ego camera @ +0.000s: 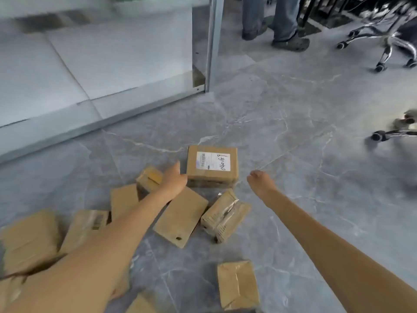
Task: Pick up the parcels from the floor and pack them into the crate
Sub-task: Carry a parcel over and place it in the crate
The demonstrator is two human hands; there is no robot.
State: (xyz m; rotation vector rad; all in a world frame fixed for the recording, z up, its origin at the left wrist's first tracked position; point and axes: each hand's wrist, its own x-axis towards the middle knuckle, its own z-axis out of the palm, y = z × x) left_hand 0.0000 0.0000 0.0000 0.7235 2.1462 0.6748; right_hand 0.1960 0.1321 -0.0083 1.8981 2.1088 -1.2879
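Observation:
Several brown cardboard parcels lie scattered on the grey marble floor. The farthest is a labelled parcel (212, 164) with a white sticker and handwritten digits on top. My left hand (174, 180) reaches out at that parcel's left side, fingers extended, right at its edge. My right hand (259, 180) hovers to the right of the parcel, apart from it, with fingers curled and nothing in it. A flat parcel (180, 216) and a taped parcel (225, 214) lie just below my hands. Another taped parcel (238, 284) lies nearer to me. No crate is in view.
More parcels (29, 240) are piled at the lower left under my left arm. A glass partition with a metal frame (213, 41) stands behind. A person's legs (282, 21) are at the top, and office chair bases (383, 48) on wheels stand at the right.

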